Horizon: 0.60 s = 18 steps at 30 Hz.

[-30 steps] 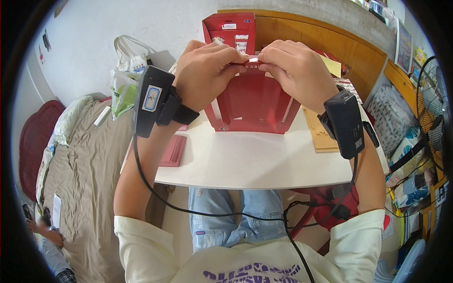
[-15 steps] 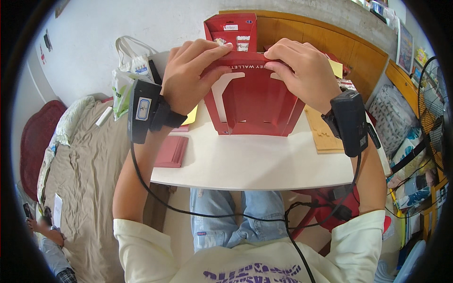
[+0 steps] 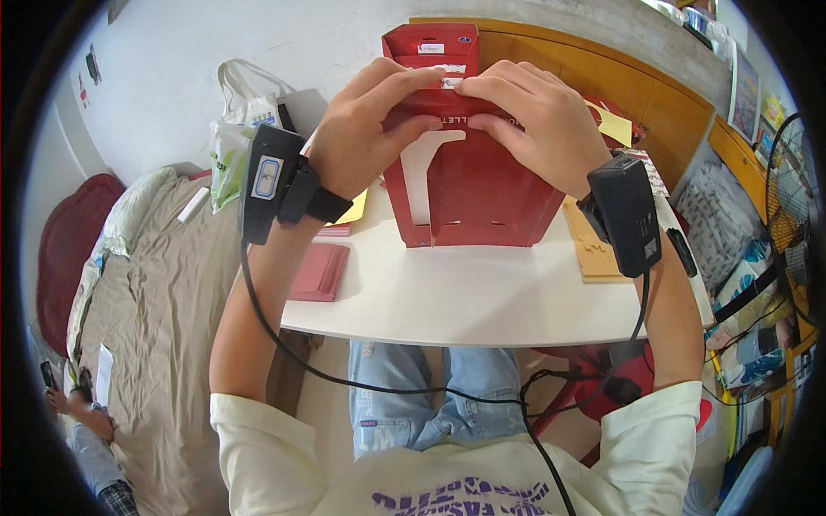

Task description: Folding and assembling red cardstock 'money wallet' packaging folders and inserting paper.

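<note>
Both hands at the top of an upright, flat-fronted, glossy red cardboard box with a white-edged opening (image 3: 495,185), standing on the white, smooth-topped table (image 3: 447,297) near its middle. Left hand (image 3: 357,133): thumb on near face, fingers over the top, pinching the top edge left of center. Right hand (image 3: 546,125): same pose, pinching the edge right of center; fingertips close to the left's. Pressure: can't tell. Second, smaller-looking red cardboard box with white labels (image 3: 430,40) stands behind. Stack of flat, dark-pink rectangular cards (image 3: 318,273) on the table by the left forearm; flat tan board with a jagged raised edge (image 3: 594,245) near the right wrist. Black rectangular wrist modules strapped on both arms, left (image 3: 268,185), right (image 3: 626,215).
</note>
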Each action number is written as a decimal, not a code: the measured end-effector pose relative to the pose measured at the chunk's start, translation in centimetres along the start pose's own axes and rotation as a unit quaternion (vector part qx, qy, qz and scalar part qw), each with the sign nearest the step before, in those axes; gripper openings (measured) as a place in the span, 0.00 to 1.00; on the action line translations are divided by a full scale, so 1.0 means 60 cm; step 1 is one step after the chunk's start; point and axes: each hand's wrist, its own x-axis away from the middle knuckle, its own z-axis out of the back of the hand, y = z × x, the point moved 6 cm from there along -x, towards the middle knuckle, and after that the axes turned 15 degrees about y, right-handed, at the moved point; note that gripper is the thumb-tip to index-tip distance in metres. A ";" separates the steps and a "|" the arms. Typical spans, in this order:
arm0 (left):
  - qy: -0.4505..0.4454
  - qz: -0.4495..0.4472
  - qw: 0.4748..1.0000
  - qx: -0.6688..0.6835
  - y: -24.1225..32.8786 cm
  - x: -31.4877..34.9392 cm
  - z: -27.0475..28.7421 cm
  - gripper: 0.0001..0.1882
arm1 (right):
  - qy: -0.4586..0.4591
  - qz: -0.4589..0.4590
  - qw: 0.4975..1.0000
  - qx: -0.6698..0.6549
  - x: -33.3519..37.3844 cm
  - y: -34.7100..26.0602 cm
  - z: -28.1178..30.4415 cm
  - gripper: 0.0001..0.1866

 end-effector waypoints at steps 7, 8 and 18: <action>-0.024 -0.069 0.993 -0.092 -0.008 0.008 0.008 0.21 | -0.001 0.006 0.998 -0.067 -0.001 0.012 -0.004 0.13; -0.024 -0.068 0.993 -0.092 -0.010 0.010 0.007 0.21 | -0.006 0.006 0.998 -0.070 -0.002 0.011 -0.005 0.13; 0.008 -0.064 0.995 -0.079 -0.020 0.017 0.000 0.16 | -0.019 0.003 0.997 -0.078 0.000 0.017 -0.013 0.08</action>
